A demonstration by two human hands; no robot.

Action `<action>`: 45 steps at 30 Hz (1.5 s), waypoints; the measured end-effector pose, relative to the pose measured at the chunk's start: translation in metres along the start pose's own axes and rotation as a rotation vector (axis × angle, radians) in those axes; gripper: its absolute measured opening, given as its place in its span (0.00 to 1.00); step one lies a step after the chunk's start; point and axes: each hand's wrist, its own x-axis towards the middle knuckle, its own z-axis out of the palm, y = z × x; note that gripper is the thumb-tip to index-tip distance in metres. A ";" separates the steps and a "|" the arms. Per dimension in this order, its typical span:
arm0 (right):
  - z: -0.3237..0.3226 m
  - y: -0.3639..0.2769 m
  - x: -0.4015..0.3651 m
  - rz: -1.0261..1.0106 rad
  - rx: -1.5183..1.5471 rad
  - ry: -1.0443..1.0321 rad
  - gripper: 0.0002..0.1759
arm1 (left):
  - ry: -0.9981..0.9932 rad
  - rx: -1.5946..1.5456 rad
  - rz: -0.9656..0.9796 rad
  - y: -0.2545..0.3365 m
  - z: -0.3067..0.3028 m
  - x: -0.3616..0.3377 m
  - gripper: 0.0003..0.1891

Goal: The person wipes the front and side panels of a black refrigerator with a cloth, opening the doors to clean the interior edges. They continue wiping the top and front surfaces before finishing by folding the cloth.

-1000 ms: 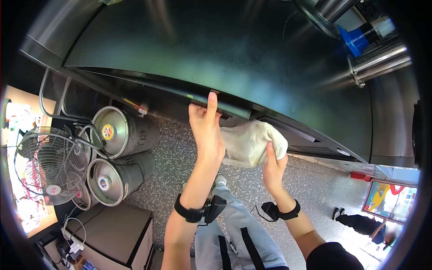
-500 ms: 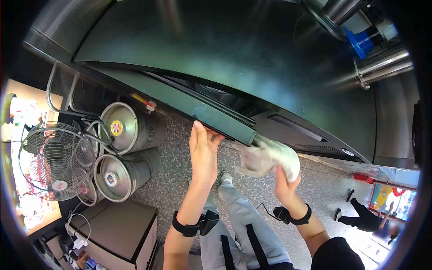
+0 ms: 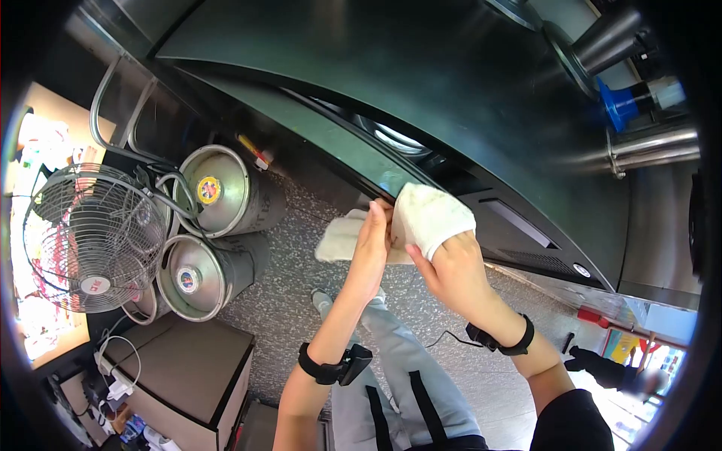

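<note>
A dark door (image 3: 331,146) stands partly open from the black cabinet under the steel counter. At its lower edge is my left hand (image 3: 367,252), thumb along the near side and the other fingers partly hidden behind the edge. My right hand (image 3: 455,263) presses a whitish cloth (image 3: 432,214) over the door's free end. The cloth covers most of my right fingertips. More of the same pale fabric hangs behind my left hand. Through the gap above the door, a round shiny metal rim (image 3: 400,140) shows inside the cabinet.
Metal kegs (image 3: 218,188) with hoses stand on the left, beside a wire-cage fan (image 3: 94,237). A brown box-like cabinet (image 3: 177,368) is at lower left. Speckled floor (image 3: 293,293) lies below. Another person (image 3: 609,368) is at far right.
My right hand has brought the cloth left and up onto the door's end. My left hand has slid right along the door's edge. The view has shifted slightly.
</note>
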 end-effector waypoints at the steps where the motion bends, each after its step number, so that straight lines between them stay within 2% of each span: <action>1: -0.001 -0.002 0.009 -0.010 -0.004 -0.019 0.19 | -0.013 0.024 -0.006 0.000 -0.002 0.003 0.33; 6: 0.004 -0.008 0.040 -0.056 0.050 -0.099 0.22 | -0.032 0.013 -0.164 0.020 -0.012 0.008 0.38; 9: 0.005 -0.009 0.052 -0.099 0.061 -0.117 0.26 | -0.030 0.067 -0.069 0.024 -0.022 0.014 0.40; 12: 0.009 -0.009 0.068 -0.102 0.051 -0.131 0.29 | -0.042 -0.084 -0.091 0.042 -0.037 0.023 0.42; 13: 0.011 -0.010 0.077 -0.092 0.058 -0.140 0.29 | -0.045 -0.090 -0.033 0.046 -0.042 0.028 0.44; 17: 0.022 -0.016 0.109 -0.115 0.070 -0.164 0.31 | -0.046 -0.062 -0.038 0.061 -0.059 0.039 0.45; 20: 0.026 -0.024 0.127 -0.153 0.064 -0.181 0.32 | 0.085 -0.099 -0.021 0.076 -0.059 0.041 0.43; 23: 0.034 -0.034 0.138 -0.186 0.039 -0.163 0.33 | 0.042 -0.222 -0.029 0.079 -0.070 0.043 0.43; 26: 0.043 -0.044 0.152 -0.190 0.039 -0.167 0.35 | 0.088 -0.228 -0.004 0.083 -0.082 0.049 0.44; 30: 0.056 -0.063 0.186 -0.172 0.028 -0.179 0.39 | 0.120 0.039 -0.005 0.110 -0.111 0.049 0.45; 31: 0.063 -0.067 0.194 -0.194 0.011 -0.129 0.40 | 0.202 0.208 -0.041 0.119 -0.121 0.050 0.45; 32: 0.067 -0.072 0.205 -0.155 0.021 -0.198 0.40 | 0.303 0.380 0.069 0.125 -0.130 0.047 0.46; 34: 0.073 -0.080 0.225 -0.075 0.038 -0.334 0.42 | 0.390 0.314 0.207 0.128 -0.142 0.044 0.41; 37: 0.083 -0.091 0.243 -0.112 0.010 -0.258 0.40 | 0.446 0.444 0.355 0.117 -0.160 0.040 0.36; 38: 0.088 -0.090 0.245 -0.127 0.015 -0.225 0.40 | 0.426 0.471 0.335 0.114 -0.167 0.041 0.35; 39: 0.095 -0.090 0.247 -0.269 0.006 0.026 0.38 | 0.405 0.497 0.314 0.117 -0.171 0.039 0.33; 41: 0.099 -0.091 0.249 -0.227 0.005 -0.049 0.38 | 0.368 0.484 0.266 0.121 -0.179 0.037 0.30; 44: 0.102 -0.099 0.256 -0.164 -0.009 -0.113 0.39 | 0.424 0.236 0.228 0.125 -0.174 0.040 0.30; 45: 0.103 -0.101 0.257 -0.138 -0.014 -0.128 0.40 | 0.336 0.081 0.172 0.124 -0.170 0.039 0.31</action>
